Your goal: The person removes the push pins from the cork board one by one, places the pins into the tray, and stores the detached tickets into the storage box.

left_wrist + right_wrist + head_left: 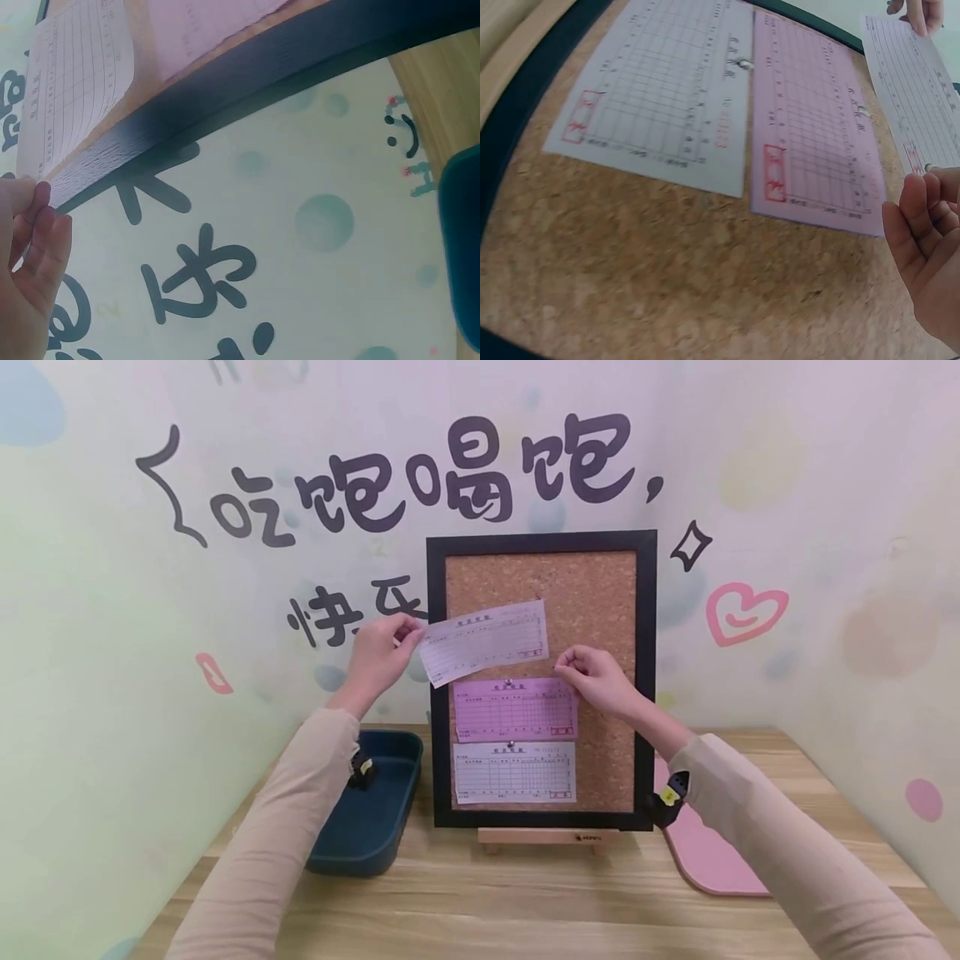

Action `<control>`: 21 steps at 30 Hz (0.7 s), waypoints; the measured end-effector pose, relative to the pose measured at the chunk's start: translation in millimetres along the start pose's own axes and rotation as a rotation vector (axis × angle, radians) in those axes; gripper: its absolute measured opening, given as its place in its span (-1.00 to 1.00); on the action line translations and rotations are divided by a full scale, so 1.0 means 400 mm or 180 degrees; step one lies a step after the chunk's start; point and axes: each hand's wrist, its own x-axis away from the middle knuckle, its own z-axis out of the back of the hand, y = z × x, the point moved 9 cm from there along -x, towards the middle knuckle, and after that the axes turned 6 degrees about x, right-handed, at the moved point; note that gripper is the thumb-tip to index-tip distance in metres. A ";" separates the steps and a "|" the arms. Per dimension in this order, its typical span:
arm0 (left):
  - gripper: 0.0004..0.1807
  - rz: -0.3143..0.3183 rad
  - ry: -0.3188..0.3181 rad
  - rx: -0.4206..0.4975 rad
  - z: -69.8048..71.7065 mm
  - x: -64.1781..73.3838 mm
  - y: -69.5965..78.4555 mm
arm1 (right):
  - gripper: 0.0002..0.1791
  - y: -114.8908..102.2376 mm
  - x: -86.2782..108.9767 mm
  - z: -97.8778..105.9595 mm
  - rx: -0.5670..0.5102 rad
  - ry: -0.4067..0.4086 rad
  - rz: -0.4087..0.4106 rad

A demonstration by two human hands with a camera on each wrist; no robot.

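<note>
In the head view, my left hand [381, 656] pinches the left edge of a white receipt slip [483, 639], which lies tilted across the upper part of the cork board [600, 610]. My right hand [600, 681] is just off the slip's lower right corner, thumb and fingers pinched together. A small silvery pushpin [928, 167] shows at those fingertips in the right wrist view. Below, a pink slip [516, 710] and another white slip [514, 774] hang one under the other, each with a pin at its top edge. The left wrist view shows the left fingers [41, 217] at the slip's corner.
The black-framed board stands on a small wooden easel [547, 837] on the wood-grain table [480, 910]. A dark blue tray [390, 810] is at the left, partly behind the left sleeve. At the right lies a pink mat [712, 860]. A lettered wall rises behind.
</note>
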 end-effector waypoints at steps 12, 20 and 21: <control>-0.89 0.0009 -0.0021 0.0088 0.032 0.078 -0.035 | -0.84 0.137 0.038 -0.018 -0.0086 -0.0079 -0.0072; -0.90 0.0088 0.0017 0.0027 0.075 0.131 -0.074 | -0.86 0.185 0.094 0.000 -0.0011 -0.0030 -0.0067; -0.91 0.0084 0.0031 0.0014 0.081 0.139 -0.080 | -0.86 0.190 0.102 0.003 -0.0038 -0.0032 -0.0052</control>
